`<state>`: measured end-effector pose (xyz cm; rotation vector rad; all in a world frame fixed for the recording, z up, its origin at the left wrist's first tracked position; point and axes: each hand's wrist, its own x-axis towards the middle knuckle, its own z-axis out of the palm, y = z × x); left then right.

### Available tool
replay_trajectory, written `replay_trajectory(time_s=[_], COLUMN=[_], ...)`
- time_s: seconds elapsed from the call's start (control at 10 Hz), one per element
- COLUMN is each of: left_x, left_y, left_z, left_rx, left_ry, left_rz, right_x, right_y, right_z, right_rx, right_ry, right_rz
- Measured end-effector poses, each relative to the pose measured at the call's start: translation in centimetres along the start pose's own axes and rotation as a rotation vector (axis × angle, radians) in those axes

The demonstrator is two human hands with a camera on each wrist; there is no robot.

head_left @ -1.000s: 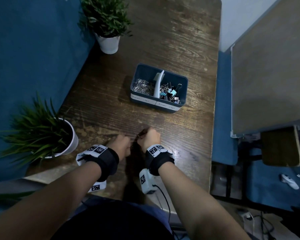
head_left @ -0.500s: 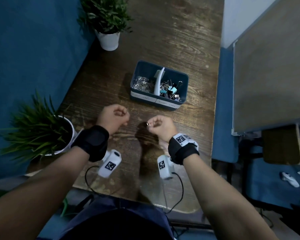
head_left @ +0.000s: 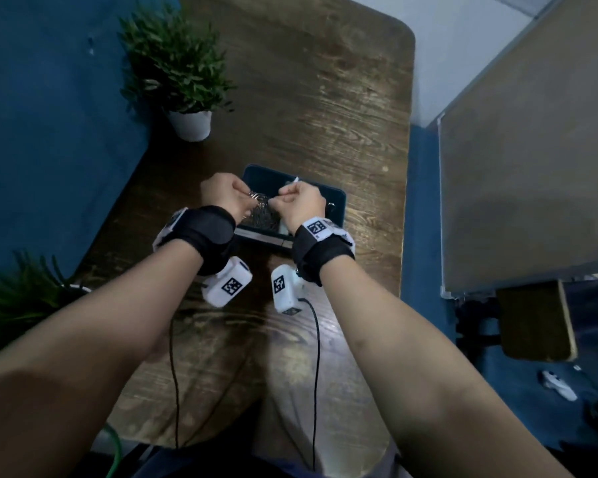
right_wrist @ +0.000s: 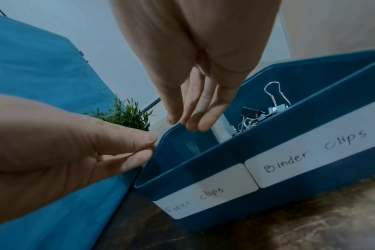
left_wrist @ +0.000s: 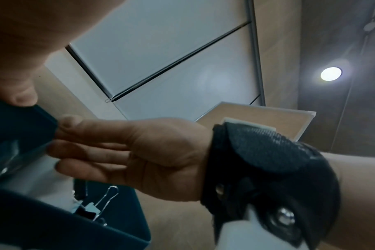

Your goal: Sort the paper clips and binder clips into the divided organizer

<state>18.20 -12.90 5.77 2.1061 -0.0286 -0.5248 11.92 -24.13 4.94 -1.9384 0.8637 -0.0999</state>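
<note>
Head view: both hands hover over the dark blue divided plastic organizer (head_left: 337, 205); left hand (head_left: 227, 194) pinches silver paper clips (head_left: 256, 198), right hand (head_left: 299, 201) curled, its hold unclear. Left wrist view: binder clips (left_wrist: 96, 208) sit inside the organizer. Right wrist view: labels read paper clips, binder clips; sorting looks nearly finished.

Both hands crowd the organizer (head_left: 339, 201); bare table (head_left: 325, 108) lies beyond, potted plant (head_left: 176, 63) far-left.
</note>
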Motion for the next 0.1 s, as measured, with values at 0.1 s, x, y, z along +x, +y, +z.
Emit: replay_trajectory(time_s=[0.1], left_x=[0.78], left_y=[-1.47], left_z=[-0.11], left_rx=[-0.018], left_ry=[0.068], left_rz=[0.075], right_x=[0.29], right_y=[0.15], right_z=[-0.35], right_rx=[-0.003], right_ry=[-0.003], right_rz=[-0.016])
